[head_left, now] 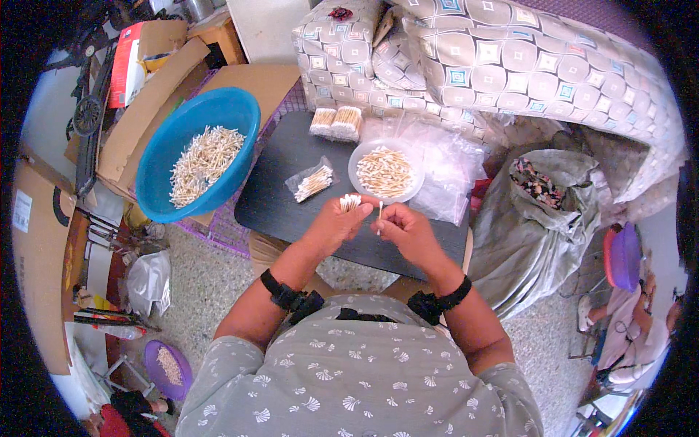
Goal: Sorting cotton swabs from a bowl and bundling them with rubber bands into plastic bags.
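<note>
My left hand (338,222) is closed around a small bunch of cotton swabs (350,203), their white tips pointing up. Close beside it, my right hand (405,231) pinches a single cotton swab (380,217) upright between thumb and finger. Both hands are over the near part of a dark table (280,211). Just beyond them stands a white bowl (354,175) full of loose swabs. To its left lies a clear bag (314,182) with some swabs inside. Two packed bundles of swabs (336,124) sit at the table's far edge.
Clear plastic bags (444,175) are spread right of the bowl. A large blue basin (247,138) of swabs stands at the left beside cardboard (120,149). A grey sack (531,240) slumps at the right, below a patterned sofa (524,73). Another person (630,328) sits at far right.
</note>
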The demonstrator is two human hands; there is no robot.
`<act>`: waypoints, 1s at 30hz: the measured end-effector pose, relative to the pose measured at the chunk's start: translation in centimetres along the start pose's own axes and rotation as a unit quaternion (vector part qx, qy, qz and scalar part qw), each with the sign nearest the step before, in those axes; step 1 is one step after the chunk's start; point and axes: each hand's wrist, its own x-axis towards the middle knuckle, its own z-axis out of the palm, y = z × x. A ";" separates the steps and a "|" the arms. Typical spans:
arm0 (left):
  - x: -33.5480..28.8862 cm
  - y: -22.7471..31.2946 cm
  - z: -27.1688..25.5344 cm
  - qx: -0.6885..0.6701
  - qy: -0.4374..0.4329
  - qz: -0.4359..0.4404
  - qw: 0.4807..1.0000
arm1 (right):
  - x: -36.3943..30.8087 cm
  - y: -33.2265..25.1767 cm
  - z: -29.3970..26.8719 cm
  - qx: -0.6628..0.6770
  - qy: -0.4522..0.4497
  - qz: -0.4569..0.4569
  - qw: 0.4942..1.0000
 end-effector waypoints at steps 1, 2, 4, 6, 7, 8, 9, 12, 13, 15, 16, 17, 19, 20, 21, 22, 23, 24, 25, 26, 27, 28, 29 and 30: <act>0.1 0.0 0.0 0.000 0.001 0.000 1.000 | 0.0 0.0 0.2 -0.008 -0.014 -0.003 1.000; 0.2 0.0 0.1 -0.008 -0.031 -0.012 0.999 | 0.0 -0.1 0.3 -0.007 -0.015 -0.003 1.000; 0.3 -0.4 -0.1 -0.016 -0.063 -0.024 0.998 | -0.1 -0.5 0.5 -0.029 -0.019 0.017 0.999; 0.6 -1.2 -0.3 -0.009 -0.077 -0.013 0.997 | -0.1 -0.2 0.5 -0.038 -0.018 0.012 0.999; 0.5 -1.1 -0.2 -0.009 -0.078 -0.014 0.997 | 0.0 0.0 0.5 -0.048 -0.016 0.007 0.999; 0.4 -1.0 -0.1 0.015 -0.067 -0.010 0.998 | -0.1 0.1 0.4 -0.048 -0.015 0.008 0.999; 0.3 -0.9 0.0 0.038 -0.055 -0.005 0.998 | -0.1 0.3 0.4 -0.046 -0.009 0.008 0.999; 0.3 -0.7 0.0 0.025 -0.063 0.009 0.998 | -0.3 0.2 0.8 -0.018 -0.007 0.010 1.000; 0.4 -0.8 -0.1 0.024 -0.062 0.008 0.998 | -0.4 0.0 0.9 0.008 -0.010 0.013 1.000; 0.5 -1.1 -0.4 -0.005 -0.050 -0.003 0.999 | -0.5 -0.6 1.1 0.028 -0.014 0.026 0.999; 0.5 -1.2 -0.3 -0.006 -0.051 -0.004 0.999 | -0.6 -0.8 1.1 0.048 -0.014 0.038 0.998; 0.6 -1.2 -0.3 0.002 -0.057 -0.005 0.998 | -0.6 -0.4 1.0 0.047 -0.013 0.039 0.998; 0.5 -1.1 -0.2 0.011 -0.061 -0.006 0.998 | -0.6 0.2 0.9 0.040 -0.008 0.030 0.999; 0.3 -0.7 0.0 0.030 -0.064 -0.005 0.998 | -0.6 0.2 0.9 0.041 -0.009 0.029 0.999; 0.1 -0.5 0.0 0.048 -0.067 -0.004 0.997 | -0.6 0.1 0.9 0.033 -0.007 0.033 0.999; 0.2 -0.6 0.0 0.047 -0.067 -0.004 0.997 | -0.5 -0.1 1.0 0.023 -0.005 0.037 0.999; 0.2 -0.8 0.0 0.043 -0.064 -0.004 0.997 | -0.5 -0.2 1.0 0.023 -0.005 0.038 0.999; 0.2 -1.0 -0.1 0.039 -0.060 -0.004 0.997 | -0.4 -0.3 1.1 0.031 -0.006 0.040 0.999; 0.3 -1.2 -0.1 0.038 -0.060 -0.004 0.997 | -0.4 -0.3 1.2 0.039 -0.006 0.042 0.998; 0.4 -1.4 -0.1 0.018 -0.061 -0.009 0.998 | -0.3 -0.2 1.2 0.039 -0.006 0.042 0.998; 0.4 -1.6 -0.1 -0.002 -0.062 -0.013 0.998 | -0.3 0.0 1.2 0.041 -0.007 0.038 0.998; 0.4 -1.6 0.0 -0.003 -0.062 -0.014 0.998 | -0.3 0.3 1.3 0.044 -0.007 0.033 0.998; 0.4 -1.7 0.0 -0.006 -0.063 -0.009 0.998 | -0.3 0.5 1.3 0.044 -0.007 0.034 0.998; 0.4 -1.7 0.0 -0.009 -0.064 -0.005 0.998 | -0.3 0.6 1.4 0.066 -0.005 0.033 0.997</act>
